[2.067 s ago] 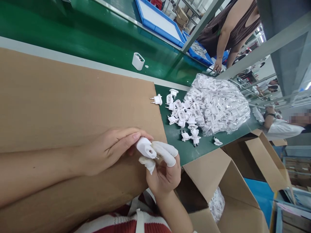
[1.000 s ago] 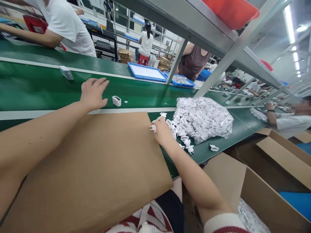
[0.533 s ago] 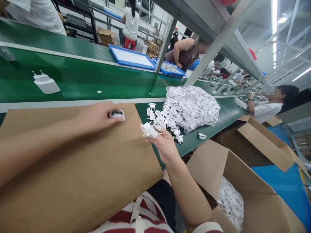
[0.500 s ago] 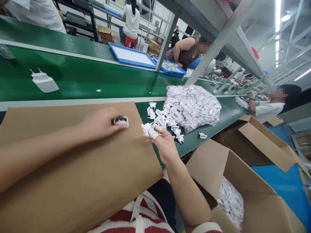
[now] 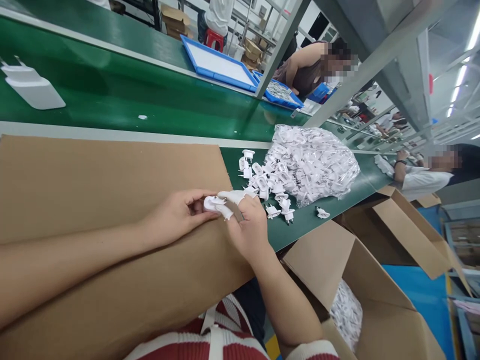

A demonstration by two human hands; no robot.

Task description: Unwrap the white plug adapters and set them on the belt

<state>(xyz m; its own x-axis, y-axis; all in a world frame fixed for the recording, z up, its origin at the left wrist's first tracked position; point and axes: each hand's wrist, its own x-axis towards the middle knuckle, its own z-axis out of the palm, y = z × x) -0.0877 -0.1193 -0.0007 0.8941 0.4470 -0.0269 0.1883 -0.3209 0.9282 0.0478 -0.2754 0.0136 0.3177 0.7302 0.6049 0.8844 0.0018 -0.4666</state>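
My left hand is closed around a white charger housing, gripping it between thumb and fingers above the cardboard. My right hand, with white covers on some fingertips, pinches a white plug piece against the housing's end. The fingers hide much of both parts, so I cannot tell whether they are joined. Just beyond my right hand lies a loose pile of white plug pieces with pins. It spills from a clear plastic bag full of the same pieces.
A brown cardboard sheet covers the near worktop. On the green conveyor belt lies a white charger. An open carton with white parts stands at my right. Blue trays and a co-worker are across the line.
My left hand has moved right with the housing and met my right hand, which has brought its plug piece to it. The whole view has shifted slightly, and the charger on the belt appears further left.
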